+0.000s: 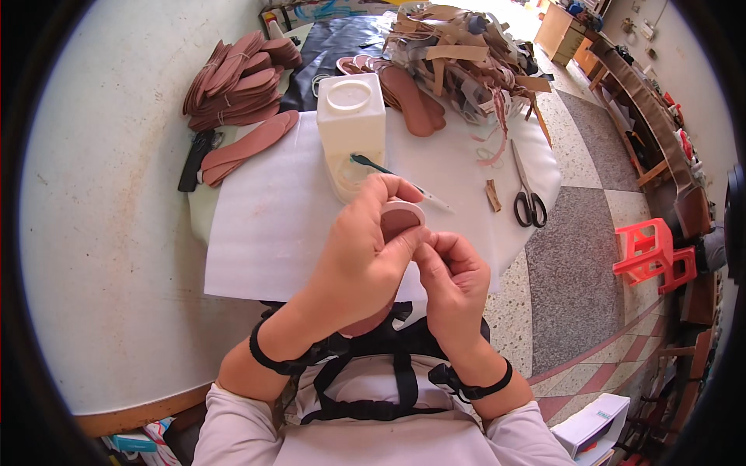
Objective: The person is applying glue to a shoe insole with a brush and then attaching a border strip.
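Observation:
My left hand (365,241) is closed around a brownish-pink insole (398,223), held up over the near part of the white sheet. A pale strip (412,207) runs round the insole's upper rim. My right hand (454,272) pinches at the insole's right edge; its fingertips meet my left thumb, and what lies between them is hidden. Lower down, part of the insole (369,322) shows below my left wrist. Just beyond my hands stands a white plastic container (351,128), with a slim dark green brush (373,164) with a clear handle leaning at its front.
Bundled insoles (237,81) are stacked at the far left, with a loose pair (249,147) nearer. More insoles (408,101) lie behind the container. Strip scraps (466,54) heap at the far right. Black-handled scissors (528,194) and a small brown piece (493,196) lie right. A red stool (645,248) stands on the floor.

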Motion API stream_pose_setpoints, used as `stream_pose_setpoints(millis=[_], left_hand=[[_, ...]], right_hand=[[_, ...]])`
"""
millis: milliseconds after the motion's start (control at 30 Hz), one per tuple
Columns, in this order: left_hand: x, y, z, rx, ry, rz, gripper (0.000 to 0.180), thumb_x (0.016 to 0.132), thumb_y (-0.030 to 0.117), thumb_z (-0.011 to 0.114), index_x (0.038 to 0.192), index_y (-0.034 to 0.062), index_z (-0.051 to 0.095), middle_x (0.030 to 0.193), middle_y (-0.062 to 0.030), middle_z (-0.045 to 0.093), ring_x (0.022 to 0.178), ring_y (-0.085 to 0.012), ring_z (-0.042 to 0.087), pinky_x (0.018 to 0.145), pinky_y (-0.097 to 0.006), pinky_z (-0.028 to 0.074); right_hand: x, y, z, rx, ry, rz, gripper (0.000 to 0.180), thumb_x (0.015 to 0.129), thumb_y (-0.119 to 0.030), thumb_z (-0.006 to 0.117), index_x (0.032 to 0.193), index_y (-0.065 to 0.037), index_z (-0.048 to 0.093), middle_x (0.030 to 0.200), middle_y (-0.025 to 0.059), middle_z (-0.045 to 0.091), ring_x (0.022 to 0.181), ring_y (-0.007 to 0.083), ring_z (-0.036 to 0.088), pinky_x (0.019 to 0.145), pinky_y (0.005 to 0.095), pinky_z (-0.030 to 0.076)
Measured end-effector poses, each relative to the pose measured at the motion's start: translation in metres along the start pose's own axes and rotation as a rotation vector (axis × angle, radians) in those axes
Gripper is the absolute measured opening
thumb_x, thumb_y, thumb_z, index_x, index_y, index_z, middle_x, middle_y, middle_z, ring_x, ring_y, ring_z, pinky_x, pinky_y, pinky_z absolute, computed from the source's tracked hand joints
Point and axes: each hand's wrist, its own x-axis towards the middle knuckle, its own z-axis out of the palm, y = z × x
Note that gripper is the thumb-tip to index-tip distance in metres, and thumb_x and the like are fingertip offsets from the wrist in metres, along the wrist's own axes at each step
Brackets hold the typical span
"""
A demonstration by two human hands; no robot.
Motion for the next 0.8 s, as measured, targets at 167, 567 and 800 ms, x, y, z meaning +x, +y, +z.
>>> stream_pose_setpoints(millis=[167, 567, 800], left_hand=[[0.005, 0.006, -0.010, -0.036, 0.041, -0.060, 0.034, 0.095, -0.002, 0.071, 0.124, -0.0001, 0.053, 0.101, -0.0061, 0.069, 0.100, -0.0105, 0.067, 0.089, -0.025, 0.053], [0.002, 0.001, -0.017, -0.167, 0.117, -0.067, 0.036, 0.095, -0.003, 0.072, 0.127, -0.0004, 0.054, 0.105, -0.0057, 0.068, 0.108, -0.0110, 0.066, 0.094, -0.025, 0.052], [0.000, -0.005, -0.021, -0.176, 0.179, -0.027, 0.037, 0.095, -0.004, 0.071, 0.128, -0.0004, 0.053, 0.107, -0.0065, 0.069, 0.111, -0.0132, 0.068, 0.095, -0.025, 0.053]], right_hand=[[0.006, 0.000, -0.017, 0.136, -0.083, 0.083, 0.011, 0.103, -0.008, 0.068, 0.108, 0.003, 0.069, 0.088, -0.0009, 0.068, 0.074, 0.0024, 0.054, 0.064, 0.0187, 0.042], [0.007, 0.006, -0.024, 0.289, -0.173, 0.313, 0.009, 0.100, -0.007, 0.071, 0.103, 0.001, 0.071, 0.082, -0.0009, 0.066, 0.061, 0.0010, 0.047, 0.052, 0.0191, 0.033], [0.005, 0.009, -0.022, 0.288, -0.196, 0.352, 0.008, 0.099, -0.006, 0.072, 0.101, 0.001, 0.072, 0.083, -0.0008, 0.067, 0.061, 0.0006, 0.046, 0.052, 0.0192, 0.032]])
